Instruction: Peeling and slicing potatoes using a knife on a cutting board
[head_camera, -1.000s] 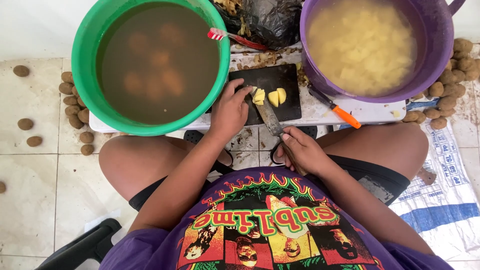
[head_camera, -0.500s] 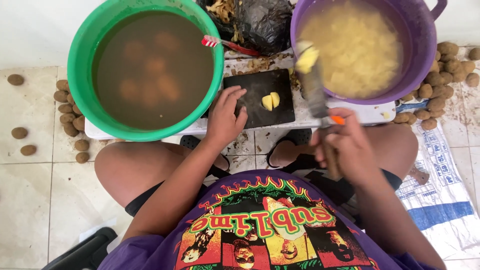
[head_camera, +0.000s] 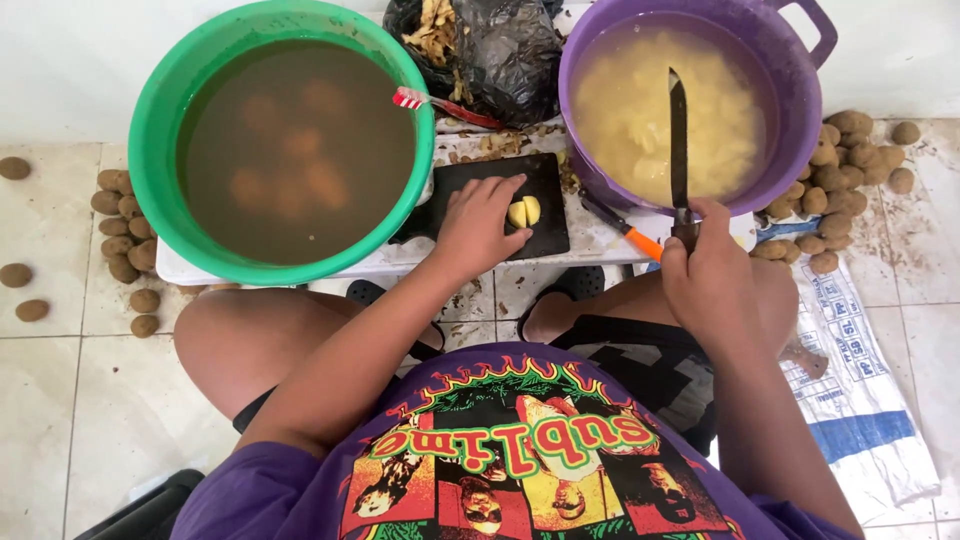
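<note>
The right hand is curled in a fist around the handle of a knife, whose long blade points away from the person and hangs over the cloudy yellow water of the purple tub, where pale cut potato pieces float. The left hand lies on the black cutting board with its fingers loosely spread and their tips pressed against two peeled, yellow potato halves that sit side by side near the middle of the board — it pinches nothing, only steadies them. The board rests on a small white table, between the purple tub and a green tub filled with brown water in which whole potatoes show dimly. A red-and-white toothbrush lies across the green tub's rim, and an orange-handled peeler rests on the table just beside the board, below the purple tub. Behind the board a black plastic bag holds potato peelings. Unpeeled potatoes lie on the tiled floor in a heap left of the green tub and another to the right of the purple tub, partly on a white printed sack.
</note>
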